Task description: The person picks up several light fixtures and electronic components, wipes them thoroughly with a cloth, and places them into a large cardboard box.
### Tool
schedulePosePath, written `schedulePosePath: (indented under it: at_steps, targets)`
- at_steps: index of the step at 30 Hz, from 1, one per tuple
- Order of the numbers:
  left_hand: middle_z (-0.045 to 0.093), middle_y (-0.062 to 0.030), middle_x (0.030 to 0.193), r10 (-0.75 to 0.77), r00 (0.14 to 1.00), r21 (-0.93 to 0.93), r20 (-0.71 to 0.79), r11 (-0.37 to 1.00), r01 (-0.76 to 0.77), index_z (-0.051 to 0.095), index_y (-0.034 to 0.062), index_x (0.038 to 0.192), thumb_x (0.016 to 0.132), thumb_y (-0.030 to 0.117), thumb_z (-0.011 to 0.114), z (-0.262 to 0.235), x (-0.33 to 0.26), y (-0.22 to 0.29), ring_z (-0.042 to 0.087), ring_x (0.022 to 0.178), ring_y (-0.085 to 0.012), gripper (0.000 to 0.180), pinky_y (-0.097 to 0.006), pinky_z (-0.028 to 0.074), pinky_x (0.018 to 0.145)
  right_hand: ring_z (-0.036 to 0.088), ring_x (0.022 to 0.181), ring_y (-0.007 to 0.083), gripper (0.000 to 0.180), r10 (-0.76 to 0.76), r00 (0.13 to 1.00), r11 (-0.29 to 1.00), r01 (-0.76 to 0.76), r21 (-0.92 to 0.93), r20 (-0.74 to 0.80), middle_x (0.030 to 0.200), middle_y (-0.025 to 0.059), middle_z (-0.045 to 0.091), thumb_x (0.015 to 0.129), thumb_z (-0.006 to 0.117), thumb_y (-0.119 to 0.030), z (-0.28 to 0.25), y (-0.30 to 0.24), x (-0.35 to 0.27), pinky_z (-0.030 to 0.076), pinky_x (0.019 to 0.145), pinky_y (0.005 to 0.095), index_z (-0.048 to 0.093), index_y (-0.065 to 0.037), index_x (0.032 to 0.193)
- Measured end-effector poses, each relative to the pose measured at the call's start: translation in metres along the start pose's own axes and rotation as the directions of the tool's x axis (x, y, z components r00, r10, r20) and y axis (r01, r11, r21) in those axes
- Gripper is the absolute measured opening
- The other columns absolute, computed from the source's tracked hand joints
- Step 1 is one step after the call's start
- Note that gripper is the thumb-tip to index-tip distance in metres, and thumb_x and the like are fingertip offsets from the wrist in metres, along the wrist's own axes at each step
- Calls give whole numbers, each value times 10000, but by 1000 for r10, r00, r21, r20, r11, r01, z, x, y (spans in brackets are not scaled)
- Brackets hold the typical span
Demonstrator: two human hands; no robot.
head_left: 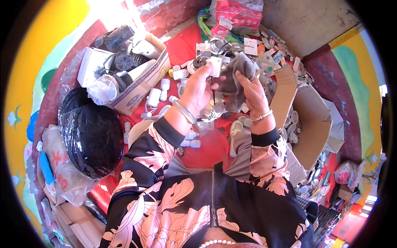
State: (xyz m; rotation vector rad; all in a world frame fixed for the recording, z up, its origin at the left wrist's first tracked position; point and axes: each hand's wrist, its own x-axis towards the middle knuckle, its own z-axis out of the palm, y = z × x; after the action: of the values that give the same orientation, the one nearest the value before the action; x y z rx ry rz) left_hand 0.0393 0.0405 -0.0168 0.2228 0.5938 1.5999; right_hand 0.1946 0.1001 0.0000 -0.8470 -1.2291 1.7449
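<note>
Far left sits a big black bag (pixel 92 134), and beside it a cardboard box (pixel 142 84) full of dark parts. Next, the left hand (pixel 197 89) has its fingers closed around a small white plastic piece (pixel 215 66), held up over the red cloth (pixel 206 149). The piece looks light and hard, easy to pinch at its edges. The right hand (pixel 253 96) has its fingers wrapped on a gray rag (pixel 235 78), soft and floppy, touching the piece. Farther right stands another open box (pixel 308 124).
</note>
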Motion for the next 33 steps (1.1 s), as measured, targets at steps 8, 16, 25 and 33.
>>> schedulePosePath:
  at_steps: [8, 16, 25, 33]
  targets:
    - [588, -164, 1015, 96, 995, -120, 22, 988, -93, 527, 22, 1106, 912, 267, 539, -5, 10, 14, 581, 969, -313, 313, -445, 489, 867, 600, 939, 175, 336, 102, 972, 978, -60, 198, -209, 1032, 59, 624, 870, 616, -181, -19, -6, 9, 483, 815, 318, 547, 2, 1143]
    - [593, -28, 967, 319, 936, 269, 149, 898, -349, 533, 51, 1042, 935, 199, 517, 9, 2, 3, 544, 908, -103, 183, -234, 439, 790, 593, 891, 136, 331, 95, 981, 985, -116, 125, 167, 1018, 60, 609, 896, 551, -244, 24, 6, -15, 475, 774, 269, 544, -4, 1123]
    - [588, -30, 991, 207, 940, 518, 272, 792, -324, 560, 17, 1078, 904, 176, 566, 16, -2, 15, 533, 922, -95, 236, -239, 436, 812, 587, 855, 111, 310, 74, 981, 995, -84, 51, 177, 965, 31, 619, 865, 617, -176, 30, -7, -19, 470, 769, 255, 559, -5, 1118]
    - [610, -27, 987, 233, 917, 372, 324, 860, -349, 584, 19, 1072, 911, 161, 549, 21, 0, 17, 558, 876, -87, 218, -235, 438, 808, 615, 902, 155, 260, 164, 885, 842, -356, 406, 435, 1014, 68, 624, 891, 569, -149, 8, -6, -19, 488, 795, 296, 558, 6, 1100]
